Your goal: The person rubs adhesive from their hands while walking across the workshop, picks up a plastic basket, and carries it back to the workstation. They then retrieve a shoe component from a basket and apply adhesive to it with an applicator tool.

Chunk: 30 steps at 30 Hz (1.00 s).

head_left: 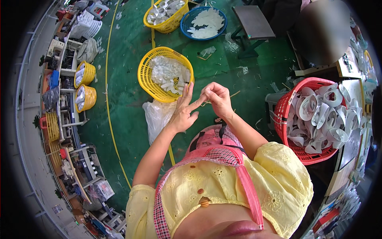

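My left hand (184, 114) is held in front of my waist, its fingers stretched out and the thumb apart. At the tip of its index finger, my right hand (218, 97) has thumb and fingers pinched together; anything held there is too small to make out. Just beyond my left fingertips, a yellow plastic basket (144, 83) holds crumpled clear plastic (166, 68) and several flat, off-white pieces (170, 86). A clear plastic bag (157, 119) lies on the floor beside that basket, partly behind my left forearm.
To my right stands a red basket (281, 115) heaped with curved white pieces (318, 115). Ahead are a blue basket (184, 28) of white pieces, another yellow basket (171, 28) and a dark stool (253, 22). Cluttered shelving with two small yellow baskets (86, 98) lines the left.
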### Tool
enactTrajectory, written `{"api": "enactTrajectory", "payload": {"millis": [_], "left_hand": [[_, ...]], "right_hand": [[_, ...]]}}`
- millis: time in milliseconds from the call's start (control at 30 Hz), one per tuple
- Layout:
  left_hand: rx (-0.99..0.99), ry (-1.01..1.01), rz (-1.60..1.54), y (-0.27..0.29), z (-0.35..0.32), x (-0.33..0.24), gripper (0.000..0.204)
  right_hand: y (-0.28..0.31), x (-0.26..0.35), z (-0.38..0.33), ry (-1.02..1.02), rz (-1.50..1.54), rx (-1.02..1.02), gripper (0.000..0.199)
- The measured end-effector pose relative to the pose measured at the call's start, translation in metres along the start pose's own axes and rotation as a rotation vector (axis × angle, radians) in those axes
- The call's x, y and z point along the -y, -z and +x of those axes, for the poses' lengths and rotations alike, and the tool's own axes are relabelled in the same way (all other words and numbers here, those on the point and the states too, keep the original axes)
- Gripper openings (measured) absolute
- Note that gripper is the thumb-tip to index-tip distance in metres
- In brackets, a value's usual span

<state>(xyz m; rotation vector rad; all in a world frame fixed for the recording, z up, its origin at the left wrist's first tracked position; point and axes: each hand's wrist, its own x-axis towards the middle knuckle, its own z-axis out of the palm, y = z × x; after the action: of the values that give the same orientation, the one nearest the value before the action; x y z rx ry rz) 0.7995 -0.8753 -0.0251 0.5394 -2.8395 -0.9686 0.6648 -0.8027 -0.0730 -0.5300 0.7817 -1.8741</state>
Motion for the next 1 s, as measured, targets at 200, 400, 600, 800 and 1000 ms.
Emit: {"api": "enactTrajectory", "payload": {"millis": [200,400,600,800,1000], "left_hand": [[0.013,-0.061,-0.373,0.011,0.013,-0.003,0.061],[-0.285,0.111,-1.265,0.023,0.040,-0.032,0.061],[-0.395,0.129,-1.847,0.019,0.051,-0.037,0.066],[-0.536,-0.079,-1.005,-0.008,0.054,-0.038,0.072],[-0.424,-0.234,-0.402,0.003,0.041,-0.036,0.082]], "right_hand": [[0.007,0.000,0.002,-0.231,0.263,0.049,0.018],[0.016,-0.026,0.000,-0.328,-0.132,0.068,0.022],[-0.013,-0.013,0.007,-0.218,-0.049,-0.077,0.031],[-0.045,-0.024,0.015,-0.038,0.298,-0.078,0.040],[-0.042,-0.010,0.038,-0.348,0.353,-0.263,0.037]]}}
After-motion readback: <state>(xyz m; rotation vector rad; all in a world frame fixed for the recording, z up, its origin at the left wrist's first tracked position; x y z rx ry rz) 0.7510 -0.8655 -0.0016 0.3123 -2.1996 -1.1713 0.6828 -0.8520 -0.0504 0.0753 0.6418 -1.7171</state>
